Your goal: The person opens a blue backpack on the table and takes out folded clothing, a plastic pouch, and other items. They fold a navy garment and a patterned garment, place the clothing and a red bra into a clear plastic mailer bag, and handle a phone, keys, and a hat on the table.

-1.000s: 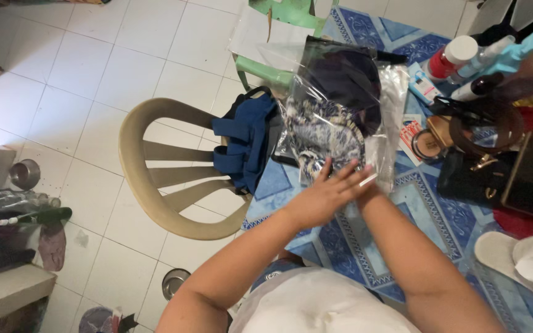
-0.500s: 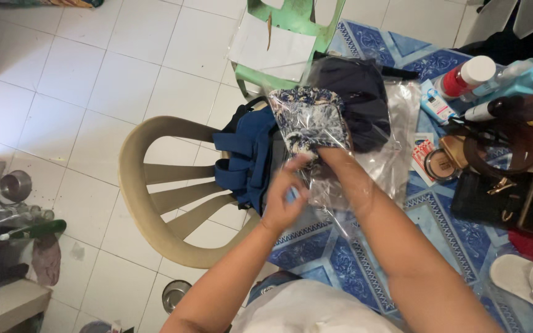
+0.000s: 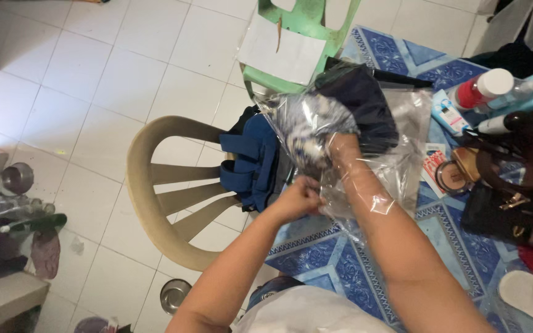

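Observation:
A clear plastic bag (image 3: 396, 154) lies on the blue patterned tablecloth (image 3: 445, 240). Inside it are a blue-and-white patterned cloth (image 3: 313, 126) and a dark navy garment (image 3: 365, 102). My right hand (image 3: 340, 145) is pushed into the bag up to the forearm and presses on the patterned cloth; the plastic blurs its fingers. My left hand (image 3: 300, 198) pinches the bag's open edge at the near left, fingers closed on the plastic.
A tan plastic chair (image 3: 161, 191) with a blue bag (image 3: 251, 160) on its seat stands left of the table. A green chair (image 3: 294, 37) holding white paper stands beyond. Bottles (image 3: 488, 86), a compact (image 3: 453, 177) and a black handbag (image 3: 513, 213) crowd the right.
My right hand has gone deeper into the bag, pushing the patterned cloth toward the dark garment. My left hand has closed on the bag's edge, after lying flat on the bag a second ago.

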